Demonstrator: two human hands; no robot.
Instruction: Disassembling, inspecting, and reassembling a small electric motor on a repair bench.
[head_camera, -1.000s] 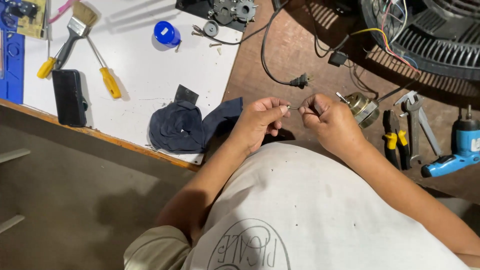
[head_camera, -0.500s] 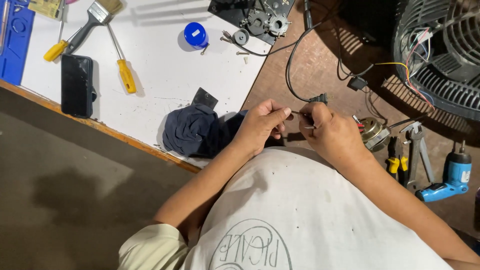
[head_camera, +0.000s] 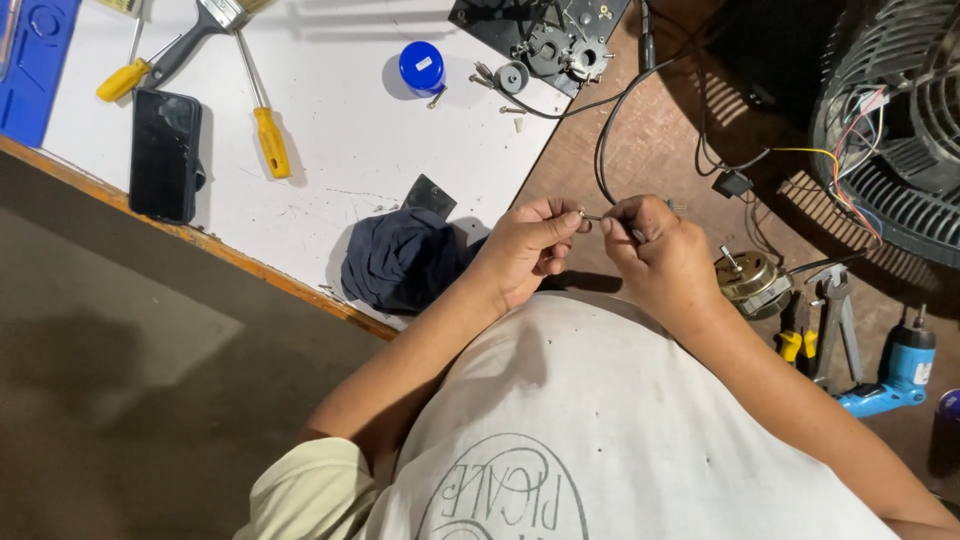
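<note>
Two hands: left hand (head_camera: 525, 250) and right hand (head_camera: 655, 255) meet fingertip to fingertip, each closed in a narrow pinch on one small metal pin (head_camera: 592, 217).
Pin, place: held in the air between the thumbs and forefingers, above the edge where the white board (head_camera: 330, 130) meets the brown table (head_camera: 660, 130).
Pin, handling: likely very light, stiff and smooth, easy to drop; best gripped at both ends with the fingertips, as here.
Near: a dark blue cloth (head_camera: 400, 260) by the left wrist, a small motor (head_camera: 750, 278) beside the right hand, and a black cable (head_camera: 610, 130) beyond.
Further: pliers (head_camera: 830, 320), blue drill (head_camera: 895, 375), fan grille (head_camera: 900, 120), phone (head_camera: 165, 155), yellow screwdriver (head_camera: 268, 135), blue cap (head_camera: 422, 68).
Change: the hands stay joined as before; only the view has shifted slightly.
</note>
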